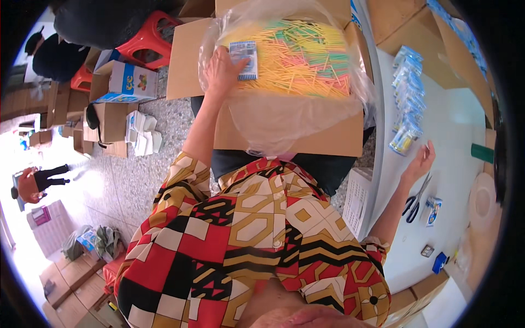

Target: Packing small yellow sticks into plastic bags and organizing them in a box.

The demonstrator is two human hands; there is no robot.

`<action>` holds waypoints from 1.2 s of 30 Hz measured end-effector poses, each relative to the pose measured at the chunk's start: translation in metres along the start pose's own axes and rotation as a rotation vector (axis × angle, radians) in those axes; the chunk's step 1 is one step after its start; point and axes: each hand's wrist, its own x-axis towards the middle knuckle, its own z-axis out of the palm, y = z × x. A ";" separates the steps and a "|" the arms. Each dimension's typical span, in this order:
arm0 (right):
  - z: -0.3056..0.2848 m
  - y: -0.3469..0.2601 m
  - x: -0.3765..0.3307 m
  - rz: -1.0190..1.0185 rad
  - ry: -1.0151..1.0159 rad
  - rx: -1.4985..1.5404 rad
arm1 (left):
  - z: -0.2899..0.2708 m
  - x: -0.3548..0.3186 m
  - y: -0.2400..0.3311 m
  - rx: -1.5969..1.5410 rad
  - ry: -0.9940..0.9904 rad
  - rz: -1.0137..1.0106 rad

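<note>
In front of me an open cardboard box (290,123), lined with clear plastic, is filled with thin pink, yellow and green sticks (306,60). My left hand (221,71) grips the left side of a small packet (249,64) with blue serrated ends, the thumb lying across its front. This packet is above the sticks at the box's left side. On the right, my right hand (420,164) is over the white table, its fingers apart and nothing seen in them. Just beyond its fingertips lies an overlapping row of similar blue-and-white packets (409,101).
Black-handled scissors (414,205) and a small blue-and-white box (433,212) lie on the table (448,142). A white plastic basket (358,197) stands below its edge. Red stools (150,41), cartons (104,120) and a person (33,183) are to the left.
</note>
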 end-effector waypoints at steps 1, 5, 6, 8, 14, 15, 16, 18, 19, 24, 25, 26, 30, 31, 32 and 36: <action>0.001 -0.010 0.003 0.007 0.016 -0.072 | 0.000 0.001 -0.002 0.004 0.006 -0.010; 0.010 -0.047 0.004 -0.159 0.051 0.022 | 0.002 0.002 0.000 -0.096 0.041 -0.077; 0.013 -0.058 0.004 -0.201 0.042 0.018 | 0.001 0.002 0.002 -0.117 0.040 -0.103; 0.021 -0.079 0.003 -0.245 0.030 0.014 | 0.004 0.004 0.001 -0.105 0.065 -0.098; 0.056 -0.126 -0.010 -0.468 -0.097 0.021 | 0.003 -0.002 -0.004 -0.053 0.262 0.050; 0.064 -0.129 -0.014 -0.505 -0.133 0.045 | 0.001 -0.003 -0.003 -0.032 0.299 0.091; 0.071 -0.134 -0.019 -0.541 -0.170 0.071 | 0.000 -0.005 -0.003 -0.032 0.300 0.089; 0.082 -0.154 -0.029 -0.552 -0.270 0.049 | -0.003 -0.007 0.000 -0.139 0.279 0.005; 0.088 -0.163 -0.034 -0.560 -0.368 0.028 | -0.005 -0.008 0.001 -0.141 0.276 0.006; 0.129 -0.192 -0.047 -0.491 -0.627 0.195 | -0.019 -0.017 0.018 -0.486 0.279 0.118; 0.137 -0.199 -0.048 -0.476 -0.698 0.255 | -0.020 -0.020 0.022 -0.493 0.269 0.127; 0.144 -0.211 -0.048 -0.414 -0.738 0.300 | -0.022 -0.024 0.027 -0.623 0.199 0.121; 0.181 -0.233 -0.046 -0.442 -0.714 0.428 | -0.036 -0.041 0.049 -0.947 -0.021 0.096; 0.186 -0.233 -0.042 -0.439 -0.709 0.423 | -0.037 -0.044 0.052 -0.950 -0.027 0.099; 0.191 -0.235 -0.038 -0.462 -0.813 0.365 | -0.039 -0.047 0.054 -1.004 -0.074 0.101; 0.192 -0.236 -0.036 -0.538 -0.897 0.302 | -0.047 -0.054 0.062 -1.126 -0.204 0.112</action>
